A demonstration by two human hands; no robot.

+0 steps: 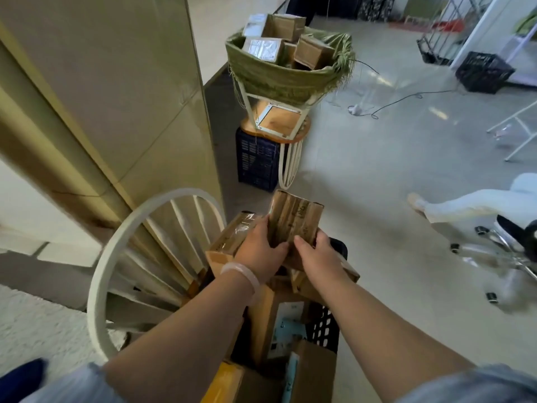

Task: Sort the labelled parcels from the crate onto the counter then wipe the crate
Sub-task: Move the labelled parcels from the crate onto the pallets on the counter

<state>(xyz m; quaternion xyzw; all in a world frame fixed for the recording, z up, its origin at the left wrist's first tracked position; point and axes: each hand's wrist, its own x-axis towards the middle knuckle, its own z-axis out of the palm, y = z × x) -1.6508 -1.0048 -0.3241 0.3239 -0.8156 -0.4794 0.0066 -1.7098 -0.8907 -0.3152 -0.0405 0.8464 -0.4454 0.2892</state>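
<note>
Holding a brown parcel (295, 221) just above the black crate (322, 327), gripping its near end with left hand (258, 251) and right hand (315, 254), curling the fingers tight round it, judging sorting far from finished, seeing many boxes (313, 370) crowding the crate, and not yet wiping.

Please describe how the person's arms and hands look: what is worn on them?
Both forearms are bare, with light blue-grey sleeves pushed up: left sleeve, right sleeve. The left hand has a pale pink bangle at its wrist. The right hand wears nothing.
</note>
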